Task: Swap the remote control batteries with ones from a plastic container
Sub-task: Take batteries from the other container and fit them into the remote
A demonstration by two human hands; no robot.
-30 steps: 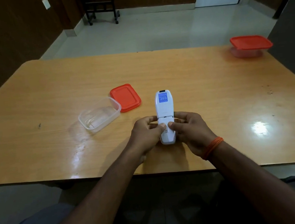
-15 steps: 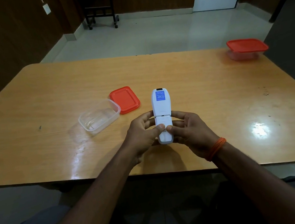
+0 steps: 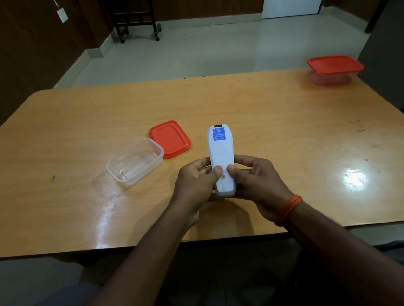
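Observation:
A white remote control [image 3: 220, 148] with a blue sticker on its back is held face down above the near part of the table. My left hand [image 3: 195, 182] grips its left side and my right hand [image 3: 256, 182] grips its right side. Both thumbs press on the battery cover at its lower end. An open clear plastic container [image 3: 135, 161] stands to the left of the remote, and its red lid [image 3: 170, 138] lies flat beside it. I cannot tell whether batteries lie inside the container.
A second clear container with a red lid on it [image 3: 335, 68] stands at the far right corner of the wooden table [image 3: 280, 123]. A dark wheeled stand [image 3: 136, 17] is on the floor beyond the table.
The remote has been lifted slightly and my thumbs have pushed the battery cover up, so the gap at the cover seam has shut.

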